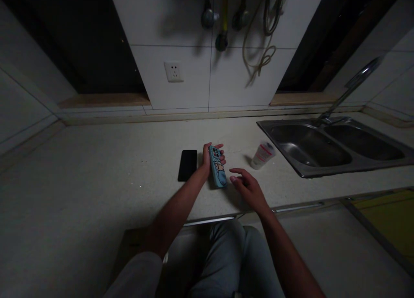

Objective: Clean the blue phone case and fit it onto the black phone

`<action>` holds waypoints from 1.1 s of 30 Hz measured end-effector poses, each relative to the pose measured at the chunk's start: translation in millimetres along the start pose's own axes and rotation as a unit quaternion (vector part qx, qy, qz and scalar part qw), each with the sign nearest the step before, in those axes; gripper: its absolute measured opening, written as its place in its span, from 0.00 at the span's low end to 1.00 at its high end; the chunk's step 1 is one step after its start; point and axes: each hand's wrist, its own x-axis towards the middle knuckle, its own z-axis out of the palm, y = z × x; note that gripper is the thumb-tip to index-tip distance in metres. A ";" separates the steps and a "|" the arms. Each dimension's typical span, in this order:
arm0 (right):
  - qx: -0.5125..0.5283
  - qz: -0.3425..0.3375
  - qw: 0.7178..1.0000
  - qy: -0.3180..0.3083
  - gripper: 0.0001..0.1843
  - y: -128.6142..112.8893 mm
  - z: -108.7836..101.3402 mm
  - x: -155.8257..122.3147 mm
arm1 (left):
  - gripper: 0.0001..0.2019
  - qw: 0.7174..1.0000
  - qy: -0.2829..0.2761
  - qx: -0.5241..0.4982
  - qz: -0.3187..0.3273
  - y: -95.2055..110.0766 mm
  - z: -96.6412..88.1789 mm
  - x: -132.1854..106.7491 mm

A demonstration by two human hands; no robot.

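My left hand [207,159] grips a blue phone case with a cartoon print [217,167], holding it upright on its long edge above the pale countertop [97,168]. The case's back faces right, toward my right hand [246,186]. That hand hovers a short way from the case with its fingers loosely curled and nothing in them. A black smartphone [187,165] lies flat on the counter, just left of my left wrist.
A white plastic cup [262,155] lies tilted on the counter right of my hands. Further right is a steel double sink [305,148] with a tall faucet [349,91]. A wall socket [174,71] and hanging ropes [261,30] are on the tiled wall behind.
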 end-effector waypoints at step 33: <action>-0.124 0.016 0.991 -0.037 0.35 -0.2 27.7 11.3 | 0.32 0.974 -0.205 0.047 -0.080 -5.0 0.7 -4.5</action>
